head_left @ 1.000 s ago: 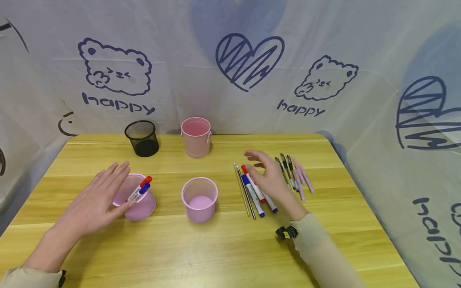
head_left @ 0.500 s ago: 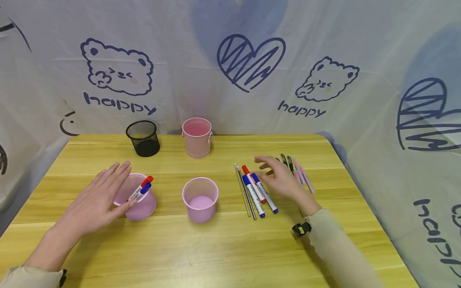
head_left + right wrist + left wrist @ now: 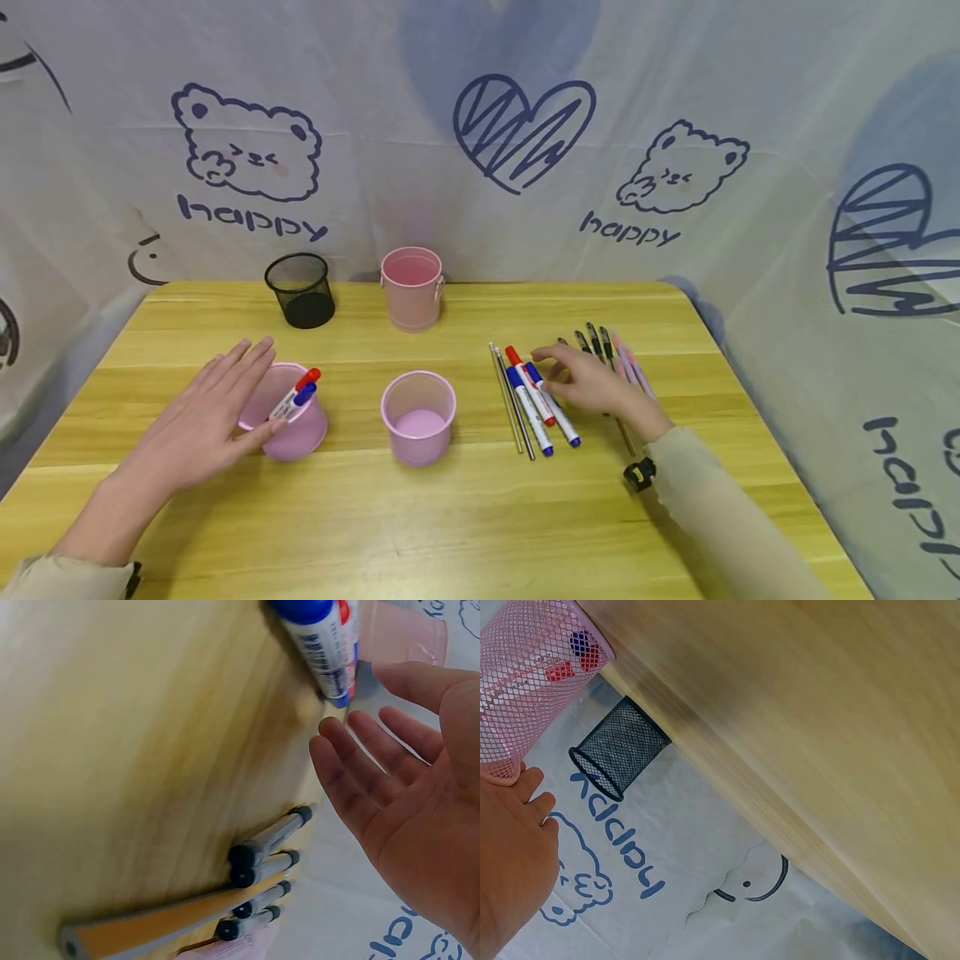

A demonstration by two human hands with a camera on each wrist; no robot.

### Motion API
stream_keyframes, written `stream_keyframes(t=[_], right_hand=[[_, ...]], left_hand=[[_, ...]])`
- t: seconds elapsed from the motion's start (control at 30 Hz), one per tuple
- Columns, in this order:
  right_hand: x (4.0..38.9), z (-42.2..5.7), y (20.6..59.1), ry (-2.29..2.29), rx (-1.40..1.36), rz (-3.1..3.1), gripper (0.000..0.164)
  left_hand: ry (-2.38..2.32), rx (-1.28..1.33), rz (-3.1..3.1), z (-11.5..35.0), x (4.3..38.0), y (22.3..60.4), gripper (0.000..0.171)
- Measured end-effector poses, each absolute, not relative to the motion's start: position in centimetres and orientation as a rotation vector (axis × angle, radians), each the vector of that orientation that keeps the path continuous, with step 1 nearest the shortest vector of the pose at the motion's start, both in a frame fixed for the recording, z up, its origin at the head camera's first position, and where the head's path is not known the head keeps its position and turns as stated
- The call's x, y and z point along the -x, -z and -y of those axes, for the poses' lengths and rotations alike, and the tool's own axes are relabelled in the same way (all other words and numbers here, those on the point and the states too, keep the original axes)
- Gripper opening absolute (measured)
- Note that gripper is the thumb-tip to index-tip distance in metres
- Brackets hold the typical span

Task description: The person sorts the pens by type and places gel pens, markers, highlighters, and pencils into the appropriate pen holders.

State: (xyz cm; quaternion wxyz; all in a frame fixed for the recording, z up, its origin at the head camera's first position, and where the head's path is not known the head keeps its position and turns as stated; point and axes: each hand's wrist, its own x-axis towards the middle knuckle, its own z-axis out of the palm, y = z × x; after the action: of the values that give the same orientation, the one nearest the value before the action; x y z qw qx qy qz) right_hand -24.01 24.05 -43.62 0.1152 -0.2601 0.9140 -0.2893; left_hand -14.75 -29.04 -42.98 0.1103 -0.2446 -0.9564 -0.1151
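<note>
My left hand (image 3: 202,412) rests with straight fingers against the rim of a pink mesh pen cup (image 3: 300,437). A red-capped marker (image 3: 306,381) and a blue-capped one lean inside that cup. Over on the right, my right hand (image 3: 592,383) hovers with loosely bent fingers beside a blue-capped whiteboard marker (image 3: 564,423). Its thumb and fingers stand apart with nothing between them in the right wrist view. Alongside lie a red-capped marker (image 3: 534,390), another blue-capped marker (image 3: 531,417) and two pencils (image 3: 510,408). Several black pens (image 3: 274,834) are partly hidden behind the right hand.
A second pink mesh cup (image 3: 418,446) stands mid-table. Behind it are a pink bucket (image 3: 412,304) and a black mesh cup (image 3: 308,296). Pale pink and purple pens (image 3: 636,372) lie at the far right. A printed cloth (image 3: 390,167) hangs behind the wooden table.
My right hand has moved right, then lowered beside the markers, uncovering the right-hand blue-capped one and covering part of the black pens. The left hand keeps its place on the cup.
</note>
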Motion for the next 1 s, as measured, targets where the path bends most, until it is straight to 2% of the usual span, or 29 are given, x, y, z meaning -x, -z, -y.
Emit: stream_keyframes(t=[0.37,1.0], right_hand=[[24.6,-24.2,44.6,0.764,0.787,-2.691,0.053],[25.8,-24.1,45.1,0.702,0.719,-2.642,0.057]], left_hand=[[0.339,0.704,2.824,29.0,14.7,43.1,0.093],[0.355,0.696,2.843,29.0,14.7,42.9,0.093]])
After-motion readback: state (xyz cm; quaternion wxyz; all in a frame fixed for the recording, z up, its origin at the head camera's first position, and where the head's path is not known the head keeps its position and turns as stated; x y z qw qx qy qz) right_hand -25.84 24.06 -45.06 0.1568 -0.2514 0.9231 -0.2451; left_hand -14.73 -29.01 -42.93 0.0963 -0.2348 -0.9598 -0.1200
